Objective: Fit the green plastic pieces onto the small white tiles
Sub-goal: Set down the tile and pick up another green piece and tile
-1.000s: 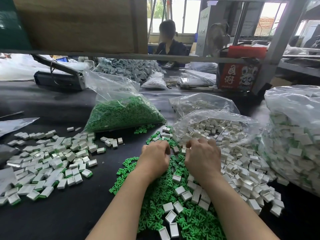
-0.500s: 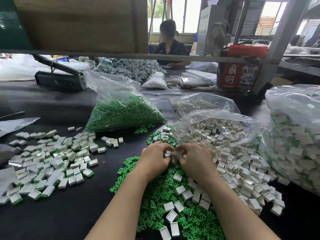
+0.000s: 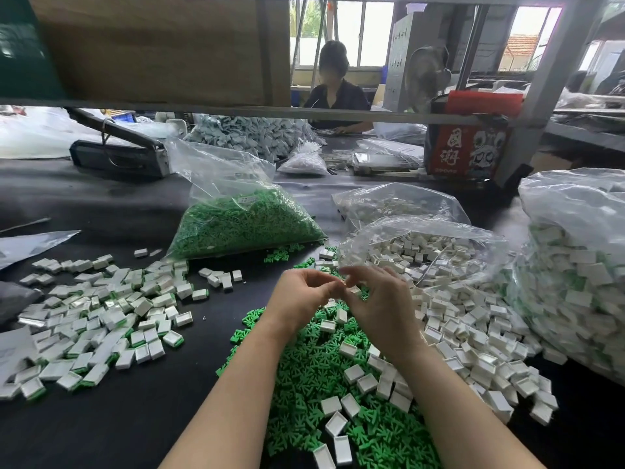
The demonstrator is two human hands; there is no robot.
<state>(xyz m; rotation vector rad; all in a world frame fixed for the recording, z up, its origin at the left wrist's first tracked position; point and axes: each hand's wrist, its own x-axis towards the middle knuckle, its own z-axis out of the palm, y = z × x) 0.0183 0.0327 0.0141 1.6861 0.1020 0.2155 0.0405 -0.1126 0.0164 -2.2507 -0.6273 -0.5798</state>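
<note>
Both hands, left (image 3: 299,299) and right (image 3: 380,304), meet fingertip-to-fingertip above the green pieces (image 3: 314,377), pinching something small.

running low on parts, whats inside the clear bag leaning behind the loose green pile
The clear plastic bag holds a heap of small green plastic pieces filling its lower half; its upper half is crumpled and slack. A small white label shows, unreadable. Pieces deeper in the heap are covered.

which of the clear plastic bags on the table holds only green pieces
The bag left of centre, behind the hands. It is packed with green pieces alone; the bags to its right hold white tiles.
</note>
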